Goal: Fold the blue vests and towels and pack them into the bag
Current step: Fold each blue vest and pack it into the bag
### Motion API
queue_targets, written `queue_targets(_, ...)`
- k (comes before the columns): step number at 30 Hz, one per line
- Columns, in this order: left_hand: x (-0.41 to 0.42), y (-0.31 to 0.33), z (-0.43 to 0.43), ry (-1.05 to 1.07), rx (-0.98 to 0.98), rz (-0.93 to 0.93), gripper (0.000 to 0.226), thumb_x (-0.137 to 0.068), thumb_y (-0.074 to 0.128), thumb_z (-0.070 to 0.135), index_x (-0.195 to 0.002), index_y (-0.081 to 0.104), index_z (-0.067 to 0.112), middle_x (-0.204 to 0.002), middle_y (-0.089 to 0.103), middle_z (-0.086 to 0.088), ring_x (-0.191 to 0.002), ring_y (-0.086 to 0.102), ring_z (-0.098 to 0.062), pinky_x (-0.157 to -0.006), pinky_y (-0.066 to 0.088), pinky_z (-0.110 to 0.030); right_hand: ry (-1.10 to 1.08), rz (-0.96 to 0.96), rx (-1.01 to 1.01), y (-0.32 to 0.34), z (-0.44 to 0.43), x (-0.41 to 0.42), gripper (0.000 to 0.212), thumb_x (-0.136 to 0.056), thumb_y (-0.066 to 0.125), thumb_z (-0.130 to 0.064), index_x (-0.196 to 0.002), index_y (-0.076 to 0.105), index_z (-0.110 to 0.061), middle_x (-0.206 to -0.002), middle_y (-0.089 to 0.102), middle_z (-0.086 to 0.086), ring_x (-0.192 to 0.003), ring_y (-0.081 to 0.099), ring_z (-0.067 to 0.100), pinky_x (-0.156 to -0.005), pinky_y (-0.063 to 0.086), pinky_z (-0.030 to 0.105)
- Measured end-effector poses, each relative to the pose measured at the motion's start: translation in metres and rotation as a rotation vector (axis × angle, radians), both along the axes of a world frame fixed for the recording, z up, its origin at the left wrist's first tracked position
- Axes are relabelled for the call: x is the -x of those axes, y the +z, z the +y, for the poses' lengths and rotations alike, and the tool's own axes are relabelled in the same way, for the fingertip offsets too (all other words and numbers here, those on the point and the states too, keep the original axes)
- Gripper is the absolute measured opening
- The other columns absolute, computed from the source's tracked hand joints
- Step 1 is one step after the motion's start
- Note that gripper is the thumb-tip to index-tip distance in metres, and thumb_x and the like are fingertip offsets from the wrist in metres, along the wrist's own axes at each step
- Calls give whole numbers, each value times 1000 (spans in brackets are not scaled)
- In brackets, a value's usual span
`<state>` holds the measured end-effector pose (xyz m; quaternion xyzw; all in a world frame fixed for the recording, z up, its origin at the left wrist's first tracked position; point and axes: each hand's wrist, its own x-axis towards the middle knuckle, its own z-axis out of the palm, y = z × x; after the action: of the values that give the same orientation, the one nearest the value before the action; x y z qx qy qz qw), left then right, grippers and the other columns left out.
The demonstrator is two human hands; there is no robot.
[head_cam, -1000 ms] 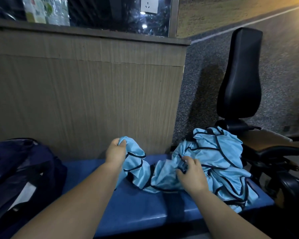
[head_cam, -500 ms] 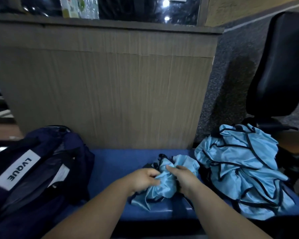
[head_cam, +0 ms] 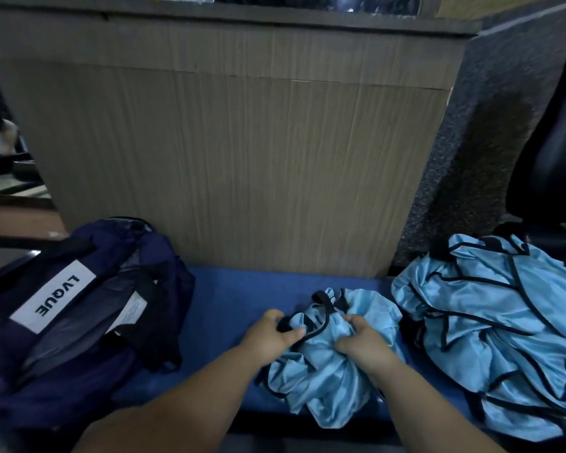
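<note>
A crumpled light-blue vest with black trim [head_cam: 327, 371] lies on the blue padded bench [head_cam: 229, 308] in front of me. My left hand [head_cam: 272, 335] pinches its black-edged upper part between thumb and fingers. My right hand [head_cam: 363, 341] grips the cloth just to the right, fingers curled into it. A heap of several more light-blue vests [head_cam: 490, 328] sits at the right end of the bench. The dark navy bag [head_cam: 89, 308], with a white LVQUE label, lies open at the left end.
A wood-grain panel [head_cam: 242, 165] rises directly behind the bench. A black office chair [head_cam: 556, 152] stands at the far right behind the heap. Grey carpeted floor [head_cam: 477, 165] shows beside the panel.
One vest has been pulled leftward out of the heap onto the middle of the bench. My hands came together on it. The view has swung left, bringing the bag fully in.
</note>
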<state>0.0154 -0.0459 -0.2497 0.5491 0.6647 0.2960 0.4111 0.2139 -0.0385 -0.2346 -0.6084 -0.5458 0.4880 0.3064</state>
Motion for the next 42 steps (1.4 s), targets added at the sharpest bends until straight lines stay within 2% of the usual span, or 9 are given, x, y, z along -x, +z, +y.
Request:
queue_targets(6,-21,6,3,-87,-38,-231,50,-82,70,51,-123,50,31,-109,55,21,-99,54,4,-77,44,-15,45,217,-33,-4,6,0,49,-74,75,0,-114,57,-21,-101,73,10,-87,72,30,-84,58,47)
queue_targets(15,-5,11,29,297,-167,-281,20,-98,55,32,-104,66,17,-104,70,-3,-95,65,-18,-87,53,-35,74,464,6,-6,18,-12,34,-91,68,-26,-123,60,-22,-110,73,4,-106,67,19,-98,49,37)
queue_targets(21,34,19,50,610,-156,-520,16,-102,49,25,-103,58,12,-89,63,-8,-79,59,-22,-60,45,-28,69,94,-134,-10,34,-31,30,-92,65,-14,-119,57,-26,-125,63,3,-109,60,15,-103,44,32)
queue_targets(25,56,8,66,725,-160,-389,19,-98,46,12,-81,54,11,-79,55,-8,-67,52,-22,-66,43,-30,88,-233,-244,-17,39,-34,33,-78,76,-36,-102,56,-47,-109,63,-24,-112,55,2,-118,25,43)
queue_targets(28,48,10,60,832,-253,-268,18,-94,48,9,-105,55,20,-104,59,-5,-88,59,-25,-77,48,-34,149,-546,-283,-16,38,-34,49,-76,73,-50,-120,53,-47,-127,57,-18,-133,36,4,-119,-2,51)
queue_targets(33,-4,42,20,269,-500,-88,18,-91,58,9,-101,64,23,-101,61,9,-79,56,2,-69,43,-14,254,-768,-305,-17,34,-25,62,-78,70,-45,-135,46,-46,-150,39,-9,-149,12,12,-115,-12,59)
queue_targets(37,-24,41,-1,-341,-225,246,49,-80,72,49,-125,57,37,-126,54,19,-117,46,4,-105,39,-27,250,-886,-334,-23,38,-19,54,-83,63,-32,-133,49,-46,-143,41,-14,-143,21,14,-114,-6,65)
queue_targets(40,-18,22,1,-465,-52,671,91,-71,70,66,-147,24,45,-152,27,16,-141,17,-11,-117,14,-38,251,-909,-358,-26,40,-16,36,-87,61,-34,-121,58,-45,-133,46,-16,-136,30,10,-114,-4,63)
queue_targets(42,-9,11,10,-401,-108,763,84,-79,67,58,-149,23,43,-156,25,17,-144,17,-14,-118,11,-39,231,-898,-387,-25,42,-17,24,-91,59,-33,-113,62,-42,-126,53,-19,-129,41,7,-115,-2,60)
